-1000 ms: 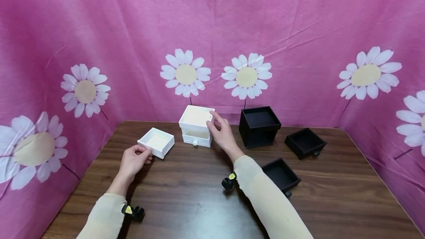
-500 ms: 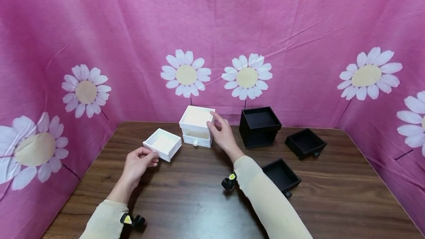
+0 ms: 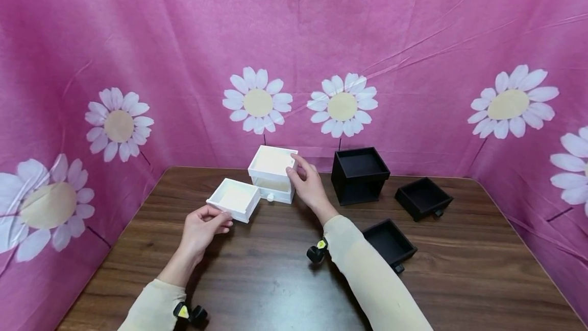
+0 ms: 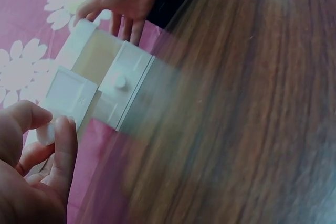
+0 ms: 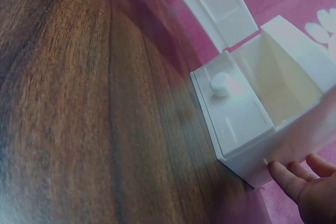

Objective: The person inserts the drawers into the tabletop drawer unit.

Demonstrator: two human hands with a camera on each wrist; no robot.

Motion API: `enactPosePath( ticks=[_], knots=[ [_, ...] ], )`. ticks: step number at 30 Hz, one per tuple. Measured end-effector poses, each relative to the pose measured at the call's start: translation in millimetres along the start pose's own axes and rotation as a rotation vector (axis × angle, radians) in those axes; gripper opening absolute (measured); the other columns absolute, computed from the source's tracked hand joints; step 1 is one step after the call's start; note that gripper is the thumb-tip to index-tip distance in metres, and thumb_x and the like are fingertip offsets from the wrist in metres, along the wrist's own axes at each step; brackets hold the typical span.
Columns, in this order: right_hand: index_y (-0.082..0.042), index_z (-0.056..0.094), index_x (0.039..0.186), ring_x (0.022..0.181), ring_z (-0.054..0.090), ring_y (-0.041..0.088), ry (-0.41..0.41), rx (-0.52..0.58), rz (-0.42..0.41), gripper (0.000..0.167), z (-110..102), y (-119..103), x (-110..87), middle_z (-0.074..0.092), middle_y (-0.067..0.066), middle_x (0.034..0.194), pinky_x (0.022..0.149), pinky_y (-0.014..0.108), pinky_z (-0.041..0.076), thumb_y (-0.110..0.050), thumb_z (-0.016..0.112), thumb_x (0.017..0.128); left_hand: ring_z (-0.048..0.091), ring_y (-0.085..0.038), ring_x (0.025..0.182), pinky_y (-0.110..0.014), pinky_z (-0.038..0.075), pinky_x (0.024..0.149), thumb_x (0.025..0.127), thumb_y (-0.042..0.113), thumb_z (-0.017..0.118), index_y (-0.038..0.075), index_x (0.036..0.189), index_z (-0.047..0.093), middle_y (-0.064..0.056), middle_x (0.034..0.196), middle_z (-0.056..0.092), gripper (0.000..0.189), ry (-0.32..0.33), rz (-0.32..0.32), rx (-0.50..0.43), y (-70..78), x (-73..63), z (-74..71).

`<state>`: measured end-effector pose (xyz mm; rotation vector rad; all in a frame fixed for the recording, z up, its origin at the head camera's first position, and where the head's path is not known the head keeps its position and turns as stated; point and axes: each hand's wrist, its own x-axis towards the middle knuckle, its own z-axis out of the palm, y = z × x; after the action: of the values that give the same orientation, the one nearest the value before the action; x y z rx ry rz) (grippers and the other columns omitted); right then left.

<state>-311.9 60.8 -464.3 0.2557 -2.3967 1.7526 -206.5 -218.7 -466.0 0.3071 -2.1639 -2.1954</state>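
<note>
Since the earlier head frames, the left hand point(image 3: 202, 229) has carried the white drawer point(image 3: 234, 198) rightward to the eight o'clock side of the white cabinet point(image 3: 274, 161). The right hand point(image 3: 309, 186) rests along the cabinet's three o'clock wall.

In the left wrist view, thumb and finger pinch the drawer's round knob point(image 4: 47, 134), a sensible hold; the boxy, plastic-looking drawer should be light, stiff, slightly slippery.

In the right wrist view, fairly straight fingers touch smooth cabinet wall at four o'clock; the lower drawer point(image 5: 239, 116) is flat-faced, above wood-grained table point(image 5: 84, 129).
</note>
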Motion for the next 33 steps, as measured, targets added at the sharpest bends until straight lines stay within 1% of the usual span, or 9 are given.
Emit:
enactPosePath(
  ticks=[8, 15, 20, 25, 33],
  knots=[
    [-0.020, 0.057, 0.157, 0.137, 0.065, 0.041, 0.003, 0.009, 0.010, 0.052, 1.5, -1.5, -1.8, 0.052, 0.029, 0.149, 0.115, 0.053, 0.054, -0.029, 0.067, 0.107, 0.075, -0.010, 0.067, -0.027, 0.065, 0.065, 0.096, -0.004, 0.074, 0.004, 0.087, 0.070, 0.002, 0.074, 0.077, 0.013, -0.015, -0.003, 0.006, -4.5, -2.3, 13.2],
    [-0.020, 0.058, 0.156, 0.137, 0.064, 0.041, 0.011, 0.016, 0.005, 0.051, 2.3, -2.1, -1.4, 0.052, 0.029, 0.149, 0.115, 0.053, 0.053, -0.027, 0.067, 0.107, 0.076, -0.012, 0.066, -0.028, 0.065, 0.064, 0.095, -0.006, 0.075, 0.002, 0.086, 0.071, -0.006, 0.076, 0.079, 0.012, -0.014, 0.014, -0.027, -5.2, -2.9, 27.1],
    [-0.019, 0.059, 0.156, 0.137, 0.064, 0.040, 0.019, 0.019, 0.003, 0.051, 2.2, -1.6, -0.5, 0.053, 0.029, 0.148, 0.116, 0.052, 0.053, -0.027, 0.068, 0.106, 0.076, -0.012, 0.065, -0.029, 0.065, 0.063, 0.094, -0.007, 0.075, 0.003, 0.085, 0.071, -0.005, 0.074, 0.078, 0.015, -0.012, 0.020, -0.053, -4.3, -2.8, 36.4],
    [-0.019, 0.058, 0.156, 0.136, 0.065, 0.041, 0.019, 0.016, -0.002, 0.051, 2.1, -2.5, -1.0, 0.054, 0.029, 0.146, 0.115, 0.052, 0.053, -0.027, 0.067, 0.106, 0.076, -0.012, 0.064, -0.028, 0.065, 0.062, 0.094, -0.005, 0.077, 0.000, 0.086, 0.071, -0.006, 0.075, 0.079, 0.011, -0.008, 0.047, -0.064, -3.1, -5.2, 43.8],
    [-0.019, 0.058, 0.156, 0.136, 0.065, 0.040, 0.018, 0.009, -0.004, 0.051, 1.4, -3.0, -2.1, 0.054, 0.029, 0.146, 0.115, 0.052, 0.053, -0.027, 0.066, 0.107, 0.076, -0.012, 0.063, -0.029, 0.065, 0.061, 0.093, -0.006, 0.078, -0.002, 0.085, 0.070, -0.003, 0.073, 0.077, 0.012, 0.006, 0.066, -0.055, -3.9, -8.0, 51.9]
  ],
)
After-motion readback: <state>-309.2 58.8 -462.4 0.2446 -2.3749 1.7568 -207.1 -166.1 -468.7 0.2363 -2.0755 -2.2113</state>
